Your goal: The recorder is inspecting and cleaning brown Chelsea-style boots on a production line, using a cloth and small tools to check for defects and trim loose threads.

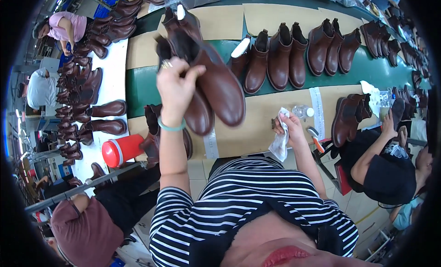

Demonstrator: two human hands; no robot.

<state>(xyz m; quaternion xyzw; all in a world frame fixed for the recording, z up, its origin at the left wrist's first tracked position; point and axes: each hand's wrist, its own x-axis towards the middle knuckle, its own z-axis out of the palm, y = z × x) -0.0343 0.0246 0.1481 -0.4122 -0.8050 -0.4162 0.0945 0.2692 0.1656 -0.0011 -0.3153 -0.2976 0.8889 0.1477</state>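
My left hand [175,85] is raised over the bench, gripping a pair of brown ankle boots [209,76] by their shafts; the toes point down and to the right. A ring sits on one finger and a green band on the wrist. My right hand [287,125] rests lower at the bench edge, closed on a crumpled white cloth [280,140]. A small clear bottle with a white cap [303,112] stands just beyond that hand.
A row of brown boots [294,53] stands on the green conveyor belt [138,85]. More boots [98,113] lie on the white table at left beside a red cup [120,150]. A seated person in black [386,168] works at right; other people sit at left.
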